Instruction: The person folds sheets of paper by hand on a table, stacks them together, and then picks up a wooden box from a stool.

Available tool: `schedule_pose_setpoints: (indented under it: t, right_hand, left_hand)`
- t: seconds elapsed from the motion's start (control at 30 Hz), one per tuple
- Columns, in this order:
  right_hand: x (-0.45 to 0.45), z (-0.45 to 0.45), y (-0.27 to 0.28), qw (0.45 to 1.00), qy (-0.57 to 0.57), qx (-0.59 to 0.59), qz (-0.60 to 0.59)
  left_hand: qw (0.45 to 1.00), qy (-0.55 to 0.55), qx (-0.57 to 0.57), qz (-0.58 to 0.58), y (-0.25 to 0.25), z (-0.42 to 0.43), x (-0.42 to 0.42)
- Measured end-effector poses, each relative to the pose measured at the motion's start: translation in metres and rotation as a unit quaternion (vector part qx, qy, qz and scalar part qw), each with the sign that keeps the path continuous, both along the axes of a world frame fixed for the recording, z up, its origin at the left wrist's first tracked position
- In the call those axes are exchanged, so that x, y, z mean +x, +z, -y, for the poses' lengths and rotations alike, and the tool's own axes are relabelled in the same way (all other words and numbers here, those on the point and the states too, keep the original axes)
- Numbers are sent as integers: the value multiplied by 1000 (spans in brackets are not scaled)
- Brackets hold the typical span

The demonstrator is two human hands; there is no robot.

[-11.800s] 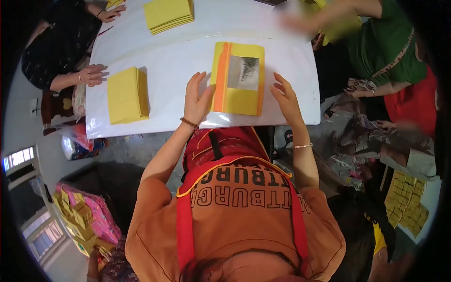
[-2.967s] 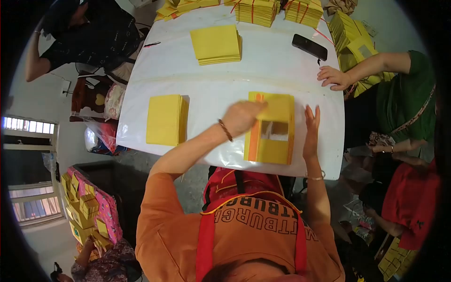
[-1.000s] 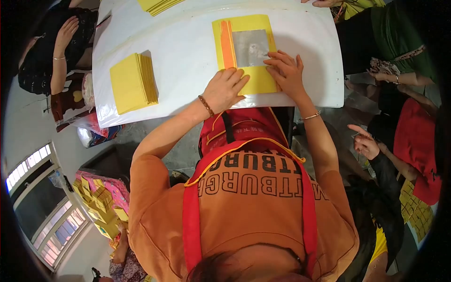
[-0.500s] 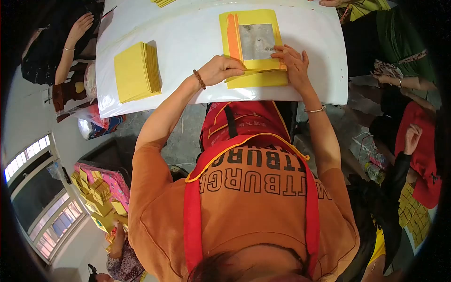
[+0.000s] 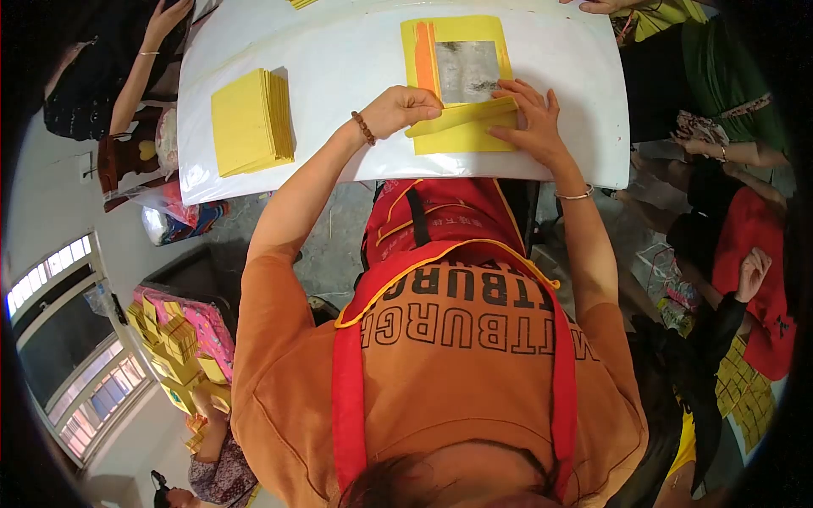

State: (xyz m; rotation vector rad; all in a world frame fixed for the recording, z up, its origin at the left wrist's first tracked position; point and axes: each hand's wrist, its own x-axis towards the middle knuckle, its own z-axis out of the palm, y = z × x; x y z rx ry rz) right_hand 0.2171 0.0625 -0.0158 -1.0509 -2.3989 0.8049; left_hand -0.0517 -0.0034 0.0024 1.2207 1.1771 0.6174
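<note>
A yellow paper sheet (image 5: pixel 457 146) lies on the white table, with a strip of it folded up across its lower part. On the sheet rest a silvery grey square (image 5: pixel 466 72) and orange strips (image 5: pixel 423 61). My left hand (image 5: pixel 402 112) is closed, thumb and fingers pinching the left end of the folded yellow strip. At the strip's right end, my right hand (image 5: pixel 535 127) has its fingers spread, with fingertips touching the paper near the grey square's lower corner. To the left stands a stack of folded yellow papers (image 5: pixel 250 123).
The white table (image 5: pixel 339 51) has plastic film along its edge. Other people's hands show at the top left (image 5: pixel 165 21) and top right (image 5: pixel 600 5). More yellow papers (image 5: pixel 174 343) sit on a pink cloth at the lower left.
The folded strip's edge has come up a little over the grey square's lower part. My right hand's fingers have spread, and my left hand has shifted slightly upward.
</note>
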Motion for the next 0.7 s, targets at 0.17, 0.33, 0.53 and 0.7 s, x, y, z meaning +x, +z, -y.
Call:
schedule_pose_setpoints:
  t: [0.17,0.33,0.53,0.7]
  right_hand:
    - [-3,-3,-9,1000,-6,5,-5]
    - [1,-3,-6,1000,10,4,-8]
    - [4,-5,-4,999,18,-40,-20]
    - [5,-7,-3,996,22,-77,-31]
  left_hand:
    - [990,14,99,-97,13,17,19]
    - [780,-152,510,-330,8,31,29]
    - [797,-168,475,-332,13,31,31]
    - [831,-192,440,-282,15,24,23]
